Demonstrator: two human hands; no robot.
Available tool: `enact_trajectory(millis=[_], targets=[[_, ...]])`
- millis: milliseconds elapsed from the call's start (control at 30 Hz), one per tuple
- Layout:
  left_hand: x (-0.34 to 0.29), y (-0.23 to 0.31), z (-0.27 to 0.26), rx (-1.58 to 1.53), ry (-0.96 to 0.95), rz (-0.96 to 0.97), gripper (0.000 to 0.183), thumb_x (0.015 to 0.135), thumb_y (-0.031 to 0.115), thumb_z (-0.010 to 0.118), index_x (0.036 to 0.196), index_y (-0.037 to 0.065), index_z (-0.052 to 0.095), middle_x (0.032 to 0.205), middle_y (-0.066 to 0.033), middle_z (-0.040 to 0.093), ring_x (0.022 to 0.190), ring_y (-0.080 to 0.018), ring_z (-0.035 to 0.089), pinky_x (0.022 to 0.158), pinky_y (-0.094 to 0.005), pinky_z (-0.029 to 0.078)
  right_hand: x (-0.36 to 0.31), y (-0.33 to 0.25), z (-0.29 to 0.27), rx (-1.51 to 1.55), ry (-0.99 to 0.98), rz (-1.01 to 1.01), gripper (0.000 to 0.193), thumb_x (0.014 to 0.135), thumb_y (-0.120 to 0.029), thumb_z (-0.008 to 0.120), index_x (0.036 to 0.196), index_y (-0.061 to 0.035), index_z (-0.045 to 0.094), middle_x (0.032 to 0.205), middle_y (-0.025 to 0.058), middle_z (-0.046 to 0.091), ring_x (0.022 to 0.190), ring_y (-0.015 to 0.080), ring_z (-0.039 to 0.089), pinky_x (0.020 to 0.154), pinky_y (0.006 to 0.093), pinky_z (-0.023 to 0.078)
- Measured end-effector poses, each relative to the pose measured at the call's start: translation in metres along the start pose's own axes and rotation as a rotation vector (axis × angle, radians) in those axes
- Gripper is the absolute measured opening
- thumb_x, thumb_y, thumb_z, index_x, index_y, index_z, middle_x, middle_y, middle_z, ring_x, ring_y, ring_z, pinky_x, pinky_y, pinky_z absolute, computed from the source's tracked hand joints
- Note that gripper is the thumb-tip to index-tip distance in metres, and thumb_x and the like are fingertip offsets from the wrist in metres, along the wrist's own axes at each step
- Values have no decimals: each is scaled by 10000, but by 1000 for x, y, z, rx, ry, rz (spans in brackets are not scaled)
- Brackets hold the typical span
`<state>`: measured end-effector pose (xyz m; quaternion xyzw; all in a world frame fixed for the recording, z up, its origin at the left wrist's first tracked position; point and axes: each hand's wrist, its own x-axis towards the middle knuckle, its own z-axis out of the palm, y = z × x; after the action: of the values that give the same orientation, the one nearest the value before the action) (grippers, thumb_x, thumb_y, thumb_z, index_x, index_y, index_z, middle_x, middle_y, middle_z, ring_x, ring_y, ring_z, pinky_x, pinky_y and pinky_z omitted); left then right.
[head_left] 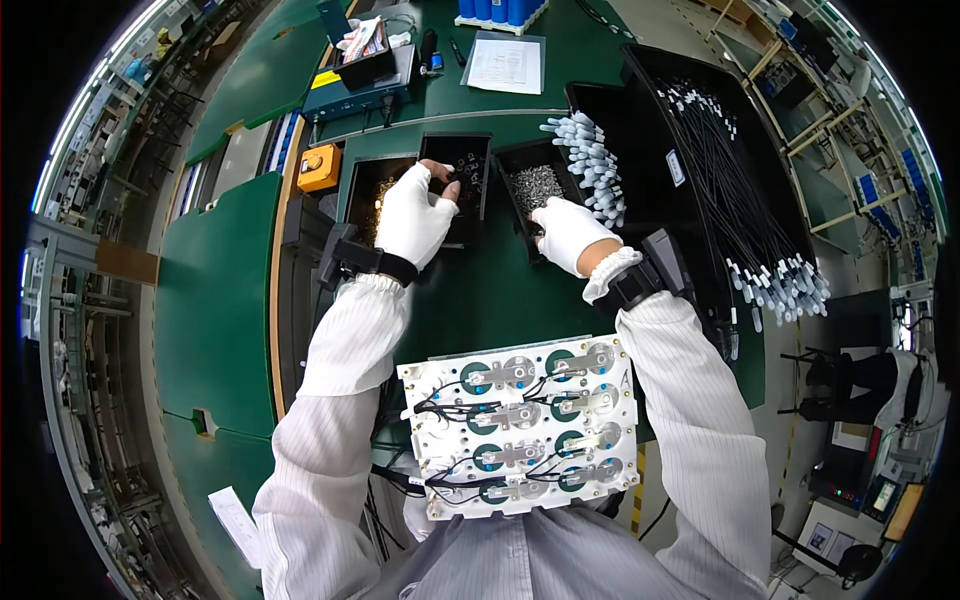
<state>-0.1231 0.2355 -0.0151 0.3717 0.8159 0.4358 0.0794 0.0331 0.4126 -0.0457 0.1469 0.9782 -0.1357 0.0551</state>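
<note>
My left hand (412, 218), in a white glove with bare fingertips, reaches over a black bin (462, 239) of small dark rings (468, 172). Its thumb and forefinger are curled with a gap between them, and nothing shows in the gap. Gold-coloured small parts (380, 196) lie in another bin, partly under that hand. My right hand (572, 234), gloved too, dips into a third black bin (508, 158) holding small silver metal parts (536, 186). Its fingers are drawn together, and what they hold, if anything, is hidden. Nearest me rests a white fixture plate (520, 428) with round clamps and black cables.
Grey-white capped pieces (592, 165) lie bundled beside the right bin. A large black tray (640, 62) of black cables (735, 190) stands to the right. Behind are a blue box-shaped device (350, 98) and a paper sheet (505, 65). An orange button box (319, 168) sits left.
</note>
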Motion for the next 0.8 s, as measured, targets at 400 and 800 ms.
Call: enact_trajectory(millis=[400,800], targets=[[-74,16,-78,-671,-229,-216,143,978,79,699,1063,25,598,906,-74,693,720,-118,671,638,-245,542,20,5,-1,313,27,168,180,852,-176,677,950,-42,747,964,203,746,942,377,722,893,417,571],[-192,59,-123,-591,-137,-270,137,1008,76,654,1100,2,723,965,-33,704,813,-79,618,740,-246,513,34,6,4,103,41,87,185,851,-220,685,904,-88,803,941,198,757,928,385,732,874,431,584]])
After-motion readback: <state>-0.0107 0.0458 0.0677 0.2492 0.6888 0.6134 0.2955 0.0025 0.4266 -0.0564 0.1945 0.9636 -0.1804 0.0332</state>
